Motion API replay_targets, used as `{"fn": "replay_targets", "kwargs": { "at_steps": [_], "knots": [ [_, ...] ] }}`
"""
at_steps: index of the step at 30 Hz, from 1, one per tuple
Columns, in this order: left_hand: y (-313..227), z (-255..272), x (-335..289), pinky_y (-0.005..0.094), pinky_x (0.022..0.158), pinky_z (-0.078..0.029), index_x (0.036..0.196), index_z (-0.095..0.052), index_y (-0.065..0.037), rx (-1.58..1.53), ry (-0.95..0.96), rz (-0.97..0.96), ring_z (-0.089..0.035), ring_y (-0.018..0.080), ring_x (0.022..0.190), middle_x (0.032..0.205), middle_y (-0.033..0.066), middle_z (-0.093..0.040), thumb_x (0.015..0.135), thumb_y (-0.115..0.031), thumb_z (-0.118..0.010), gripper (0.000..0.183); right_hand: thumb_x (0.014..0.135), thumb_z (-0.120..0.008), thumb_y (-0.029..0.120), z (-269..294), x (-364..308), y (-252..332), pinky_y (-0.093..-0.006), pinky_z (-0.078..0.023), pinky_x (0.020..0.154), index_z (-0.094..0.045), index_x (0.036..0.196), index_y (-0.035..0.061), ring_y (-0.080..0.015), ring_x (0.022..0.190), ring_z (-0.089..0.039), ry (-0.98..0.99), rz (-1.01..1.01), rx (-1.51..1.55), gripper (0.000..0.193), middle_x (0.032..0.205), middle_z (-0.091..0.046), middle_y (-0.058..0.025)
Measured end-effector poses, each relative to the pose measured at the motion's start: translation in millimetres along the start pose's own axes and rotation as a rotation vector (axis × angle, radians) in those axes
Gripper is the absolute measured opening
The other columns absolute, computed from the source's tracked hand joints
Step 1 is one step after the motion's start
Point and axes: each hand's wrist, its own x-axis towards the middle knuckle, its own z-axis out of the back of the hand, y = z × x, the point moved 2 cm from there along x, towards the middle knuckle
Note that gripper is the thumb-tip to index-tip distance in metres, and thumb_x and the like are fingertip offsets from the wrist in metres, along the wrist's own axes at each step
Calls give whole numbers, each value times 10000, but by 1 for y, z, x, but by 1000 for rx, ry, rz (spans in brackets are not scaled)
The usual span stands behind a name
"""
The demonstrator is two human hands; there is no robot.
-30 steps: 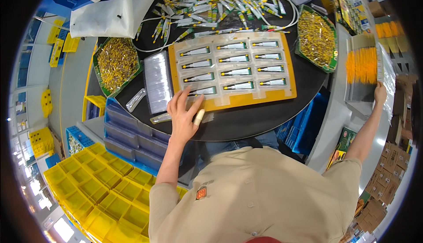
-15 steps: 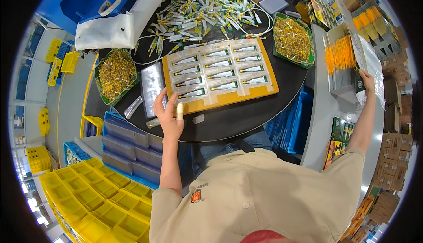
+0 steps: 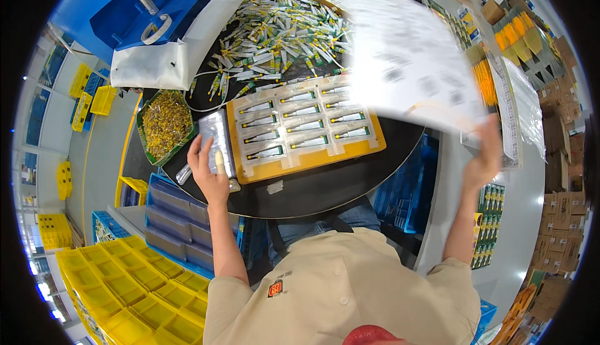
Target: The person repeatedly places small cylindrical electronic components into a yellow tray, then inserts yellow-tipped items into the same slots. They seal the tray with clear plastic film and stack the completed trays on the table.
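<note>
The right hand (image 3: 484, 157) has swung inward since a half-second earlier, closed on the corner of a blurred white sheet (image 3: 409, 57) that screens the right edge of the yellow board (image 3: 312, 166) on the tabletop (image 3: 319, 200); the left hand (image 3: 211, 179) spreads empty fingers by clear plastic (image 3: 215, 129).

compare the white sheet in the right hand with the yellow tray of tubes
The white sheet is raised in the right hand, while the yellow tray lies on the black table. The white sheet is motion-blurred; the yellow tray looks sharp. The white sheet shows dark printed patches, whereas the yellow tray bears rows of small tubes. Both are broad.
</note>
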Motion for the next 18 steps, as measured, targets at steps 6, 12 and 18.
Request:
{"fn": "replay_targets", "kwargs": {
  "at_steps": [6,12,18],
  "knots": [
    [-13,-49,57,466,1108,-325,1420,-487,-99,58,164,-107,-389,383,1357,1482,195,-407,962,-190,-548,471,808,-587,-39,-82,-117,100,-513,-321,1159,-767,1063,132,-307,1243,-581,390,166,336,356,1183,-690,-91],
    [-32,-142,21,602,1173,-88,1514,-374,-216,402,738,-188,-175,409,1477,1603,179,-217,966,-404,-527,600,809,-629,29,-102,-160,119,-535,-297,1154,-744,1086,178,-251,1268,-557,676,276,379,334,1236,-670,-16],
    [-25,-154,6,655,1150,-27,1501,-403,-225,377,730,-128,-143,401,1489,1600,175,-235,938,-489,-534,636,848,-638,68,-122,-137,68,-538,-341,1094,-725,1074,128,-325,1199,-569,877,127,435,249,1211,-648,-125]
  ]
}}
